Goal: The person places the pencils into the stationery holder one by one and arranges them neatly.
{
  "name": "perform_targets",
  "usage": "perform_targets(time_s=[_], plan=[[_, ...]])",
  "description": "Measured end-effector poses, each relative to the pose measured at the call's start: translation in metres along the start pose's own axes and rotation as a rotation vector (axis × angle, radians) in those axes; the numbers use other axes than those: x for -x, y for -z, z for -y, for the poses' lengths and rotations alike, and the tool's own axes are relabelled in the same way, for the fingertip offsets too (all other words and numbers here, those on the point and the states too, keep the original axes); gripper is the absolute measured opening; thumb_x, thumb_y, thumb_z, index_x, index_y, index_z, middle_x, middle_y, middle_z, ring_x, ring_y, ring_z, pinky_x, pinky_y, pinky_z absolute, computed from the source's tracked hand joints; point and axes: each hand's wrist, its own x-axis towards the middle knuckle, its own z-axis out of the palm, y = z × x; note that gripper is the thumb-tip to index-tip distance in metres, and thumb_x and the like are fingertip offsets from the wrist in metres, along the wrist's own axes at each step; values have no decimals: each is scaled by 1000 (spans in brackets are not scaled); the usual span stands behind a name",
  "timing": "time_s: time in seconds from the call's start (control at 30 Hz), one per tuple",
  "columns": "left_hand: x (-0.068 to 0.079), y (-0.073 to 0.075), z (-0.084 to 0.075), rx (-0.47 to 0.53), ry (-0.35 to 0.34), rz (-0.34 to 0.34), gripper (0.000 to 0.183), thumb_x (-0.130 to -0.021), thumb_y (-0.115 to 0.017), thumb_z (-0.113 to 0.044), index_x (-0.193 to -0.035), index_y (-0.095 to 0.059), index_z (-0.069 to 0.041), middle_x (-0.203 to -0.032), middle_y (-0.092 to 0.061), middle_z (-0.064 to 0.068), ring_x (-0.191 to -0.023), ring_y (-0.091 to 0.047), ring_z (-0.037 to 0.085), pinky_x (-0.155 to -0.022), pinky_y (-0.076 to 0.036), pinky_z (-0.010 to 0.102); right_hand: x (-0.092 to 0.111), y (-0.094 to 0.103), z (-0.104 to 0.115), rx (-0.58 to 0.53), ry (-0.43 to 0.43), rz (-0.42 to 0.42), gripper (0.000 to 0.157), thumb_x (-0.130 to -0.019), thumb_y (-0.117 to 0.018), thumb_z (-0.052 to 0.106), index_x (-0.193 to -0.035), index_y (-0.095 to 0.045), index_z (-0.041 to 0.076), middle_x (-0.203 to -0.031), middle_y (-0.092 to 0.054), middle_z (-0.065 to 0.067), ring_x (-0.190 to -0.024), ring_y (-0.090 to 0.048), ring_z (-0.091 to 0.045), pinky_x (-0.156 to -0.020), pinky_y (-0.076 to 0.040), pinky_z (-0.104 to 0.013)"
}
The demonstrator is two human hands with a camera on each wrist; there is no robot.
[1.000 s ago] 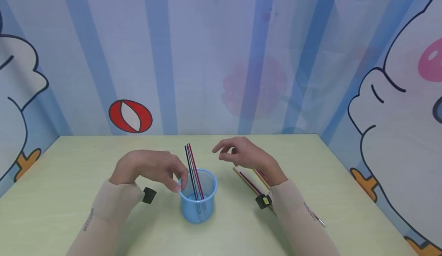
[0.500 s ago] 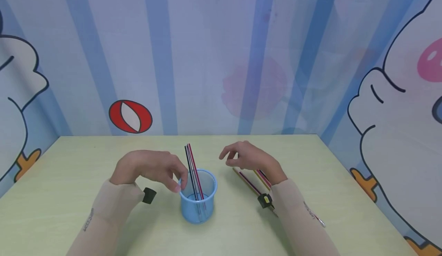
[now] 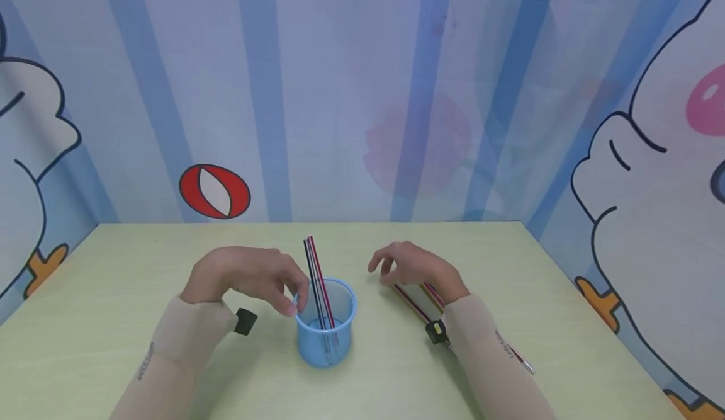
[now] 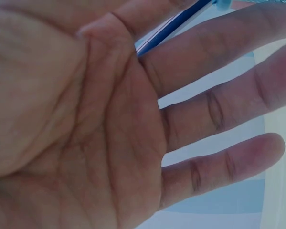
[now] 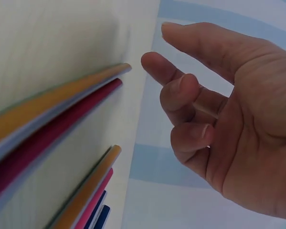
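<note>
Fingers (image 5: 183, 95) of right hand (image 3: 416, 266) loosely bent, thumb apart, holding nothing; hang just above near ends of loose sticks (image 5: 52, 134). Left hand (image 3: 249, 275) pinches rim of blue cup (image 3: 324, 347), thumb outside, index inside, other fingers extended. Largest first: pale table (image 3: 85, 319), bearing cup and sticks alike. Judged risk, cup: tipping or sliding, caused by sideways pull through that one-sided pinch. Judged risk, loose sticks: rolling or fanning apart, caused by brushing slim shafts; also lifting two together, since lying closely side by side. Container: blue cup only, translucent, upright. Holds thin cup sticks (image 3: 321, 280), red and dark, perhaps one pale between; lean together toward left hand, tops well above rim. Exact count unclear. Outside cup, to its right: loose sticks in yellow, red and navy, partly hidden under right sleeve (image 3: 487, 351); pencils or brushes, cannot tell.
</note>
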Motion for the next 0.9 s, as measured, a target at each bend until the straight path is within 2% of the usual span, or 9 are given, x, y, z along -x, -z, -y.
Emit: perform_targets(time_s=[0.2, 0.47, 0.9], plan=[[-1, 0, 0, -10, -9, 1, 10, -89, -75, -13, -89, -71, -22, -94, -67, -8, -94, -62, 14, -84, -50, 36, -4, -8, -6, 26, -56, 16, 27, -89, -73, 8, -112, -71, 21, -101, -68, 0, -87, -62, -13, -78, -52, -34], [-2, 1, -1, -10, 4, 6, 7, -90, -75, -15, -90, -72, -20, -96, -67, -8, -98, -63, 14, -86, -50, 37, -4, -6, -1, 97, -99, -55, 28, -90, -73, 12, -116, -71, 22, -99, -68, -2, -82, -62, -15, -76, -51, -35], [1, 1, -2, -4, 6, -1, 7, -90, -75, -14, -90, -71, -20, -95, -67, -7, -95, -63, 14, -85, -50, 37, -8, -15, -4, 127, -156, -37, 26, -87, -75, 10, -108, -70, 24, -92, -64, 2, -81, -59, -14, -72, -50, -35]])
